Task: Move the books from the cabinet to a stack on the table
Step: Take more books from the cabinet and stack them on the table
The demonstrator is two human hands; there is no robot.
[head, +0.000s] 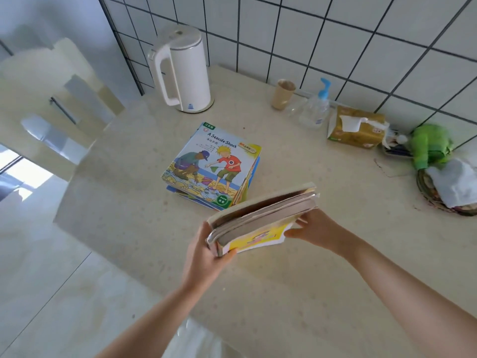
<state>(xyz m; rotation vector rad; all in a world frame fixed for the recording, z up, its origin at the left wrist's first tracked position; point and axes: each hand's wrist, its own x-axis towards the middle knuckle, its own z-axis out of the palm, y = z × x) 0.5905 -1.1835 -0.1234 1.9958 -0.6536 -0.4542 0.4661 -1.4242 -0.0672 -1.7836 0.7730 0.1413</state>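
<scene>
Between both hands point(206, 257) (gripped edge-up) sits a book bundle point(260, 220).

The room is bright with soft, even daylight. It seems to come from the near left, where a pale patch glows on the floor point(23, 174) and washes out to white. The surface point(322, 280) shows a mild sheen and only faint, short shadows: a thin one under the stack of books point(211, 164) and a soft one under the held books point(260, 218). The kettle point(183, 68) carries a gentle highlight down its side. The wide lens bends the tiled wall point(335, 34), its grid lines leaning and curving toward the edges. The chair point(51, 94) at far left is smeared and soft, and fine print on the top cover is blurred.
</scene>
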